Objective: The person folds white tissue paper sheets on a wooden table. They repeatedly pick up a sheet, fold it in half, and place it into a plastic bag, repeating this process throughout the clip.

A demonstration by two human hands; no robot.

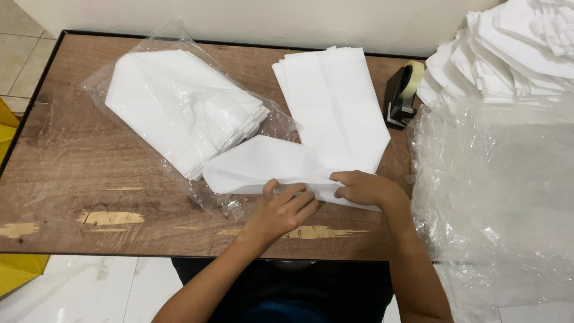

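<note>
Two hands pinch what we fold: our left hand (pixel 286 205) and right hand (pixel 362 186) grip the near edge of a white bag (pixel 263 164) on the table (pixel 72 179). Beyond lie a stack of bags (pixel 338 101) and a tape dispenser (pixel 402 93).

White folded cloth piece (pixel 269 164) lies flat on the table's near edge; its lower edge creased.
</note>
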